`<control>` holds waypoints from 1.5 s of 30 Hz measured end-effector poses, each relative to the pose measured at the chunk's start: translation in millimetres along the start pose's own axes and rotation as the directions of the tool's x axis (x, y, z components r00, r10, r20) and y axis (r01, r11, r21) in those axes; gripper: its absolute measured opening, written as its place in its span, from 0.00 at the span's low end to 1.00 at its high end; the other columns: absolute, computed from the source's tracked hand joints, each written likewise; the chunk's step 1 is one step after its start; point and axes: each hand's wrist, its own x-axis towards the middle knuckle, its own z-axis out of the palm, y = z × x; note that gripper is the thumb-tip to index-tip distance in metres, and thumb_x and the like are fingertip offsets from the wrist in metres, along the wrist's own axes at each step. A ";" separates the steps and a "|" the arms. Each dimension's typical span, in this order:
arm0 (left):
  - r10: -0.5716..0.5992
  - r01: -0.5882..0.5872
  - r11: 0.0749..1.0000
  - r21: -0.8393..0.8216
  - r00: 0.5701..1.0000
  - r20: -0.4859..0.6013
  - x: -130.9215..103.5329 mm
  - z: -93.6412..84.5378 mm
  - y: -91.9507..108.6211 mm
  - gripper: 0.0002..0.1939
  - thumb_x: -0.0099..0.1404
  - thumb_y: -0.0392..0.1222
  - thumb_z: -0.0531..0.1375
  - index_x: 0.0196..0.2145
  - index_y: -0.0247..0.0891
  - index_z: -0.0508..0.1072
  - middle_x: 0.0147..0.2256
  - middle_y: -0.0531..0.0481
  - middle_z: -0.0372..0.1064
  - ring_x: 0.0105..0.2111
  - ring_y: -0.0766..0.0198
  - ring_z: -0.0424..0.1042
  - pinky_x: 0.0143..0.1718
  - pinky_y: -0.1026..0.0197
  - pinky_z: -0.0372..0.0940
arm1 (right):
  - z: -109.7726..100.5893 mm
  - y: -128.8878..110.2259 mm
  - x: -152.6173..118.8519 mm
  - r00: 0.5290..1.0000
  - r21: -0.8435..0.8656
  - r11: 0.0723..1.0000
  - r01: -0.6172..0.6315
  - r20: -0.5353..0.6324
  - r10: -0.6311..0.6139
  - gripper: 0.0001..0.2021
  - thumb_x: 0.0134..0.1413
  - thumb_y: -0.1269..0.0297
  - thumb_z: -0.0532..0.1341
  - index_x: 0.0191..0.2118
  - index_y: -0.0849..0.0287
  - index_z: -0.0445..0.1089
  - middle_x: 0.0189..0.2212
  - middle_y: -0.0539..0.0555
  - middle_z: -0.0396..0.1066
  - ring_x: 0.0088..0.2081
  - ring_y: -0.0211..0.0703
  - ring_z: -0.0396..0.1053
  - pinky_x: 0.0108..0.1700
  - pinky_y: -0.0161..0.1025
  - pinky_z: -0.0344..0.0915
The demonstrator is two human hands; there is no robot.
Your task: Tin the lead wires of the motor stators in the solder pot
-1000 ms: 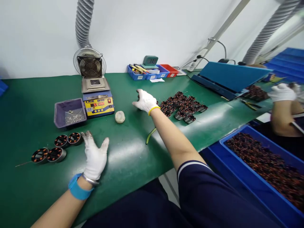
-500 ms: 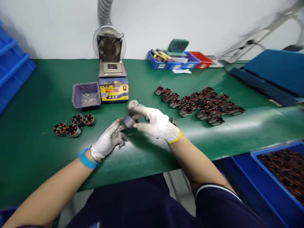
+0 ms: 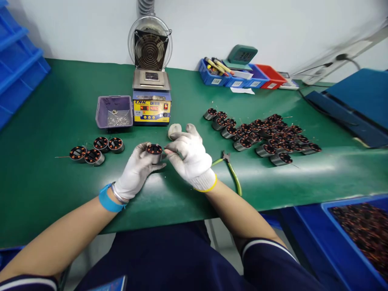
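My left hand (image 3: 136,167), in a white glove, is closed around a motor stator (image 3: 154,152), a grey metal ring with copper windings, held just over the green table. The gloved right hand (image 3: 189,155) has its thumb and forefinger pinched together at the stator's right edge; what lies between them is too small to make out. Behind the right fingers is a small round pale object (image 3: 174,131). Green-handled cutters (image 3: 230,171) lie on the table to the right of that hand.
Several stators (image 3: 93,157) sit at left, and a large group (image 3: 266,135) at right. Behind are a purple tray (image 3: 100,117) with metal scraps, a yellow-blue solder pot (image 3: 151,111) and small bins (image 3: 218,81). A blue crate (image 3: 336,226) of wound parts stands lower right.
The stator has been turned upright and moved slightly left, now in my left hand's grasp. My right hand has shifted from holding its body to pinching at its edge. The cutters have come into fuller view.
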 end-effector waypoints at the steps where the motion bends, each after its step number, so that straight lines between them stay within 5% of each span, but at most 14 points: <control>1: -0.004 0.002 0.998 -0.068 1.000 -0.030 1.6 -1.5 3.8 0.17 0.57 0.52 0.65 0.37 0.40 0.66 0.38 0.48 0.72 0.37 0.59 0.75 0.37 0.54 0.74 | -5.1 -4.3 3.9 1.000 0.034 0.999 -0.013 0.029 0.012 0.09 0.60 0.60 0.57 0.35 0.51 0.75 0.38 0.56 0.78 0.50 0.53 0.74 0.68 0.63 0.53; 4: -0.071 0.058 0.992 -0.115 0.991 -0.114 7.4 -6.6 12.6 0.19 0.63 0.59 0.56 0.28 0.41 0.63 0.26 0.52 0.66 0.26 0.64 0.71 0.28 0.60 0.70 | -22.9 -19.9 15.8 0.985 0.150 0.989 0.016 0.167 -0.041 0.09 0.61 0.61 0.57 0.34 0.49 0.75 0.39 0.54 0.78 0.51 0.51 0.74 0.70 0.61 0.52; 6: -0.259 0.260 0.966 -0.009 0.965 0.025 8.2 -8.0 13.7 0.25 0.63 0.67 0.54 0.28 0.41 0.66 0.22 0.53 0.64 0.20 0.65 0.67 0.20 0.64 0.64 | -32.5 -25.8 22.1 0.961 0.183 0.981 0.069 0.251 -0.115 0.08 0.60 0.61 0.58 0.34 0.47 0.75 0.39 0.53 0.78 0.52 0.51 0.74 0.72 0.62 0.48; 9: -0.514 0.462 0.857 0.226 0.792 0.330 3.0 -5.4 10.6 0.31 0.60 0.73 0.55 0.31 0.38 0.72 0.22 0.49 0.69 0.17 0.66 0.65 0.15 0.64 0.59 | -38.3 -23.2 28.2 0.942 0.185 0.975 0.119 0.289 -0.170 0.06 0.58 0.61 0.61 0.33 0.45 0.75 0.38 0.51 0.78 0.51 0.52 0.74 0.73 0.64 0.44; 11: -0.422 0.394 0.906 0.154 0.846 0.325 0.0 -2.4 9.3 0.22 0.61 0.61 0.62 0.33 0.36 0.74 0.26 0.48 0.73 0.21 0.64 0.70 0.21 0.62 0.67 | -37.8 -19.3 31.1 0.947 0.175 0.977 0.126 0.272 -0.171 0.05 0.56 0.61 0.62 0.31 0.44 0.75 0.34 0.51 0.77 0.50 0.53 0.74 0.73 0.66 0.43; 14: -0.105 0.103 0.990 -0.093 0.994 -0.019 2.2 -1.3 11.1 0.11 0.62 0.48 0.60 0.27 0.39 0.69 0.31 0.48 0.74 0.38 0.58 0.77 0.42 0.53 0.75 | -37.1 -20.7 35.1 0.960 0.168 0.977 0.129 0.226 -0.166 0.06 0.56 0.62 0.62 0.30 0.44 0.74 0.30 0.51 0.76 0.49 0.54 0.75 0.73 0.67 0.41; 16: -0.043 0.031 0.994 -0.102 0.992 -0.118 5.6 -3.5 13.5 0.17 0.63 0.52 0.56 0.23 0.40 0.64 0.31 0.46 0.73 0.42 0.55 0.77 0.45 0.50 0.74 | -37.9 -26.0 37.8 0.959 0.177 0.973 0.148 0.214 -0.185 0.06 0.55 0.63 0.62 0.30 0.43 0.73 0.31 0.51 0.76 0.48 0.53 0.75 0.73 0.67 0.41; 18: -0.164 0.166 0.985 -0.040 0.986 0.042 6.6 -6.5 15.0 0.20 0.62 0.59 0.56 0.26 0.39 0.67 0.32 0.44 0.73 0.40 0.52 0.77 0.41 0.48 0.74 | -39.2 -30.4 39.6 0.954 0.186 0.969 0.164 0.221 -0.204 0.06 0.56 0.63 0.62 0.30 0.44 0.73 0.32 0.51 0.76 0.48 0.52 0.75 0.73 0.66 0.42; 22: -0.349 0.339 0.936 0.096 0.858 0.377 -0.6 -8.8 13.1 0.26 0.53 0.60 0.69 0.41 0.37 0.74 0.33 0.46 0.74 0.29 0.58 0.75 0.27 0.57 0.72 | -41.2 -26.8 34.6 0.957 0.167 0.976 0.137 0.233 -0.174 0.05 0.57 0.62 0.62 0.30 0.45 0.73 0.33 0.51 0.77 0.48 0.53 0.76 0.73 0.65 0.46; 29: -0.058 0.050 0.996 0.073 0.992 0.108 -6.7 -1.7 8.5 0.31 0.49 0.49 0.75 0.47 0.35 0.70 0.41 0.46 0.75 0.30 0.62 0.76 0.31 0.58 0.75 | -35.4 -6.1 -4.2 0.977 0.279 0.955 -0.101 -0.153 0.148 0.07 0.61 0.61 0.58 0.39 0.50 0.74 0.37 0.56 0.77 0.49 0.52 0.76 0.64 0.57 0.65; 33: -0.182 0.150 0.978 0.145 0.952 0.248 -3.4 -5.7 12.8 0.23 0.57 0.55 0.69 0.41 0.33 0.75 0.36 0.45 0.77 0.20 0.68 0.70 0.19 0.65 0.65 | -17.3 -1.3 -14.7 0.983 0.205 0.974 -0.101 0.170 0.066 0.33 0.50 0.60 0.66 0.63 0.58 0.64 0.60 0.62 0.69 0.61 0.56 0.67 0.63 0.54 0.66; 36: -0.262 0.200 0.958 0.206 0.902 0.344 0.7 -10.3 12.1 0.19 0.57 0.54 0.68 0.30 0.32 0.75 0.27 0.48 0.74 0.16 0.70 0.64 0.16 0.66 0.60 | -4.9 1.6 -16.1 0.922 0.306 0.949 -0.076 0.383 -0.049 0.33 0.54 0.64 0.63 0.65 0.59 0.60 0.64 0.61 0.65 0.62 0.52 0.67 0.62 0.50 0.67; 41: -0.126 0.054 0.937 0.345 0.973 0.192 1.0 -8.1 6.4 0.28 0.57 0.60 0.66 0.45 0.34 0.74 0.36 0.45 0.77 0.25 0.62 0.74 0.19 0.63 0.66 | 5.5 5.8 -22.5 0.961 0.292 0.952 -0.090 0.276 0.006 0.26 0.53 0.64 0.64 0.59 0.57 0.67 0.56 0.59 0.72 0.56 0.52 0.71 0.58 0.49 0.70; 45: 0.090 -0.176 0.805 0.567 0.980 0.178 -5.6 -0.7 4.0 0.47 0.45 0.50 0.74 0.60 0.33 0.65 0.55 0.37 0.72 0.50 0.49 0.76 0.49 0.53 0.73 | 8.7 5.9 -26.5 0.974 0.199 0.977 -0.072 0.225 0.026 0.31 0.49 0.64 0.65 0.61 0.59 0.65 0.52 0.60 0.70 0.53 0.53 0.71 0.55 0.49 0.72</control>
